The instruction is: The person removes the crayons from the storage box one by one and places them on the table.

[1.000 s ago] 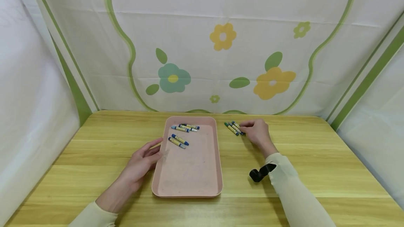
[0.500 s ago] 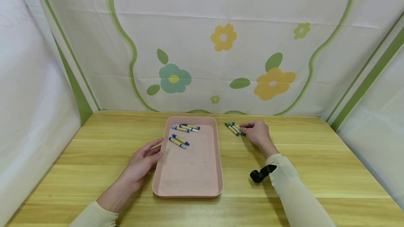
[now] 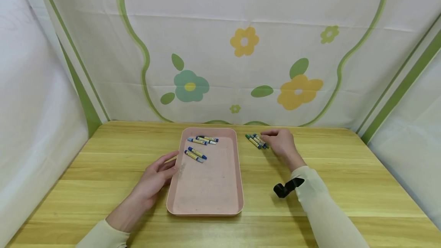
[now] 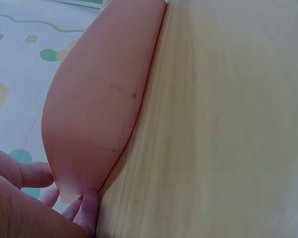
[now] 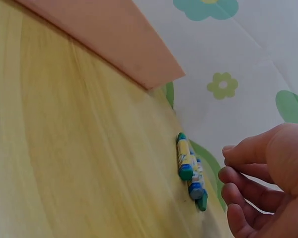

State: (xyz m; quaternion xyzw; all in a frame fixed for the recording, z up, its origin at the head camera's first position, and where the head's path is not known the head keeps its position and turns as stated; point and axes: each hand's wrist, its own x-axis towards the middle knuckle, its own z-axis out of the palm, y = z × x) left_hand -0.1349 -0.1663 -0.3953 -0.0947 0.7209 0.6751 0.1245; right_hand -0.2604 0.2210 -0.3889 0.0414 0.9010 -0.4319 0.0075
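Observation:
My left hand point(image 3: 153, 181) rests against the left side of a pink tray point(image 3: 206, 198); in the left wrist view its thumb and fingers point(image 4: 89, 208) touch the tray's outer wall. Right of the tray, my right hand point(image 3: 282, 144) hovers over a small group of paper-wrapped crayons. A green crayon point(image 3: 253, 141) lies leftmost, beside a blue-ended crayon point(image 5: 195, 183) and another green-ended crayon point(image 5: 202, 201). In the right wrist view, the right hand's fingers point(image 5: 253, 191) are loosely bent with nothing between them, apart from the crayons.
Inside the tray, near its far left, lie several crayons, among them a light blue crayon point(image 3: 197, 141) and a dark blue crayon point(image 3: 197, 153). The wooden table point(image 3: 310, 209) ends at a white flowered curtain point(image 3: 213, 56), with more white cloth at both sides.
My right hand has drawn slightly up and away from the crayon group, and a green crayon end shows at its right side. The left hand and tray stay in place.

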